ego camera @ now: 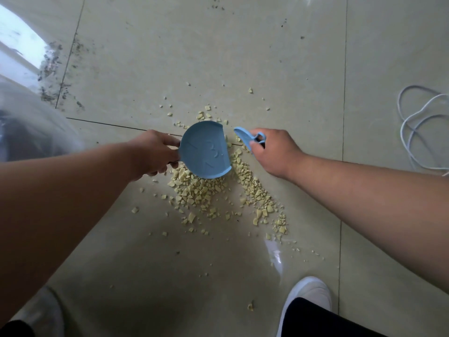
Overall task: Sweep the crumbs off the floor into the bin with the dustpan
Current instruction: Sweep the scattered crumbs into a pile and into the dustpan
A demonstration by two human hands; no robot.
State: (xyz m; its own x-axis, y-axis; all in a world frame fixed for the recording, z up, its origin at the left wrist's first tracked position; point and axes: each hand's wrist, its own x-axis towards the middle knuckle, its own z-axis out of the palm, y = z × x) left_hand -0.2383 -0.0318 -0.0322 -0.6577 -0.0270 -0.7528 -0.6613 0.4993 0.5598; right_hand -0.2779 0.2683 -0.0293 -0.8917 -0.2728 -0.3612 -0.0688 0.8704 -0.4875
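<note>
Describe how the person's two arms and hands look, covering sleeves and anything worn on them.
Both forearms are bare for all that shows of them: no sleeve reaches into view. The left hand and the right hand wear no gloves, and no watch, ring or bracelet can be seen on the wrists or fingers that show. No markings are visible either.
</note>
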